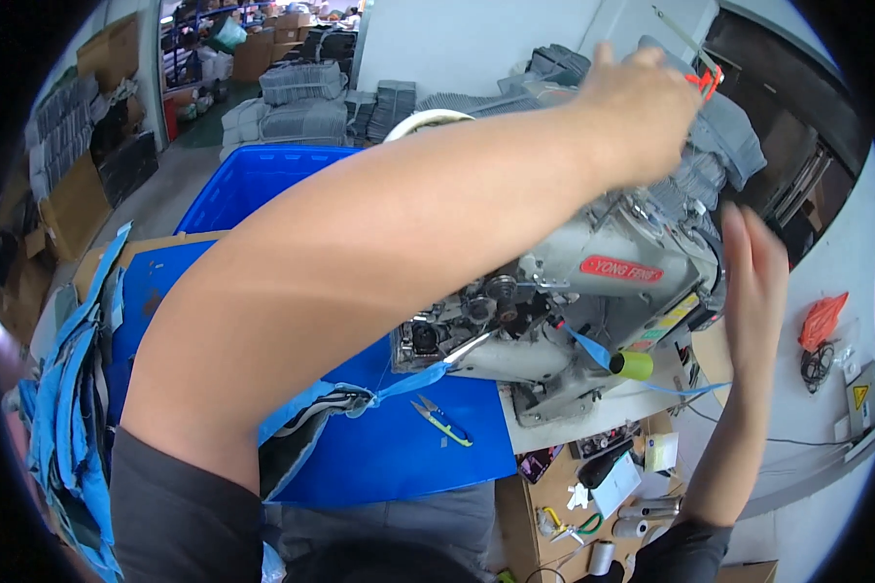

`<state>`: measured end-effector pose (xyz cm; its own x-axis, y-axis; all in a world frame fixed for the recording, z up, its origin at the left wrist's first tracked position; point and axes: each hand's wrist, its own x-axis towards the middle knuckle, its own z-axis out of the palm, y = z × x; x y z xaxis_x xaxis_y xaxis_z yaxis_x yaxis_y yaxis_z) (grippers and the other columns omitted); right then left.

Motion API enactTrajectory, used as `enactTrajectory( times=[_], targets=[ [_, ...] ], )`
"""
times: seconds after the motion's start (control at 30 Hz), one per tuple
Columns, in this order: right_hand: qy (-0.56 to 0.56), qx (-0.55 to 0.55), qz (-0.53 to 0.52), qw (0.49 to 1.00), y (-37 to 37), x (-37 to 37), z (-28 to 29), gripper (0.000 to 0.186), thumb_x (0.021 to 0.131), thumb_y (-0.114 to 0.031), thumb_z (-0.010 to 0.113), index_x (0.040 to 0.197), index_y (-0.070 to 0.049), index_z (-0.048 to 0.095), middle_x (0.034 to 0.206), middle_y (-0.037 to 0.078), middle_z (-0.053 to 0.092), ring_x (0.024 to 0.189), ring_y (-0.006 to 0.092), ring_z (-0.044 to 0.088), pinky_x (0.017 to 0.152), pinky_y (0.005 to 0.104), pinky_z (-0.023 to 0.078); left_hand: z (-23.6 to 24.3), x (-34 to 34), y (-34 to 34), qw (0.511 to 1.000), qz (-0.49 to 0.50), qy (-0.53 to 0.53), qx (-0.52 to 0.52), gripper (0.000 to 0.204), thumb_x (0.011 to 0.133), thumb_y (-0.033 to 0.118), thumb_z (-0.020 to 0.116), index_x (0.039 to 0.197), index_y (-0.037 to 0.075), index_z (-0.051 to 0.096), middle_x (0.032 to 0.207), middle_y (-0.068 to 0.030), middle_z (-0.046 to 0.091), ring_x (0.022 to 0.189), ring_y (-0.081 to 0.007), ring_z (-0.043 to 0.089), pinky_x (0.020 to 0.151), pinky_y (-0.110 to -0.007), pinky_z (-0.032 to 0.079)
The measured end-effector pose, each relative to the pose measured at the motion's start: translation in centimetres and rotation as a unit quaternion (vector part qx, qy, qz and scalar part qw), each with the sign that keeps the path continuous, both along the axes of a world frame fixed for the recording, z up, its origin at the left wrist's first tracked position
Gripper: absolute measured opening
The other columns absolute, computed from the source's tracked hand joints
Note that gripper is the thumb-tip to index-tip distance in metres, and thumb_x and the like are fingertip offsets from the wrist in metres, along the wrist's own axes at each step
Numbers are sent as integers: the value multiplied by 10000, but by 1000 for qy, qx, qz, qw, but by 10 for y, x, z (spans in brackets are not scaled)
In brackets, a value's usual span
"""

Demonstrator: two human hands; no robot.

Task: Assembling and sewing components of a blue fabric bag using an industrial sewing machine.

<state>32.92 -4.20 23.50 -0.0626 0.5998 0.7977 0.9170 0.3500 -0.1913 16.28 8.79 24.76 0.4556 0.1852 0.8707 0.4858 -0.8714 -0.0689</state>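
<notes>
My left forearm crosses the view to my left hand (642,117), raised above the grey industrial sewing machine (544,360). Its bent fingers are at a red piece (702,84) on a thin metal stand; what they hold is hidden. My right hand (753,257) is at the machine's right end, fingers stretched upward, slightly blurred. Blue strip (408,384) runs through the machine, past a yellow-green cylinder (632,365), and joins blue-and-grey fabric (301,437) at the left. Thread snips (442,423) lie on the blue work surface (457,457).
A blue crate (233,180) stands behind. Stacked grey pieces (301,117) fill the back; blue fabric bundles (63,408) lie left. Below right, a wooden table (525,515) holds spools, scissors and small items. An orange bag (822,321) and cables are on the right.
</notes>
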Motion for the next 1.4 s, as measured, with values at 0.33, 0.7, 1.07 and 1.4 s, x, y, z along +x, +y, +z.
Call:
enactTrajectory(
  times=[0.33,0.7,1.07,1.4],
  targets=[
    [-102,-328,-47,938,132,9,36,389,737,-238,788,582,-36,493,558,25,473,576,144,430,531,354,380,2,-8,7,988,136,-54,39,239,776,143,677,994,46,665,1007,-110,685,1067,-299,596,948,-444,436],
    [200,-17,157,967,-32,-79,-53,373,1041,-264,460,738,-50,503,617,-5,483,549,76,448,498,244,324,-81,-114,-138,983,-54,-142,-99,259,786,-8,705,1036,28,649,862,-87,658,756,-217,637,674,-312,498],
    [312,-97,386,863,-66,-154,-191,398,1022,-267,432,697,-45,490,1063,148,596,974,247,493,970,465,372,-209,-133,-180,653,-338,-243,-632,188,895,124,712,999,-25,666,818,-6,657,671,-87,582,584,-258,465],
    [90,-223,188,952,-16,-102,-181,228,942,-120,612,794,42,551,889,136,522,731,241,524,671,350,436,-234,-139,-114,981,58,-13,-184,141,781,143,760,873,89,668,693,-33,595,578,-211,618,490,-336,462]
  ],
)
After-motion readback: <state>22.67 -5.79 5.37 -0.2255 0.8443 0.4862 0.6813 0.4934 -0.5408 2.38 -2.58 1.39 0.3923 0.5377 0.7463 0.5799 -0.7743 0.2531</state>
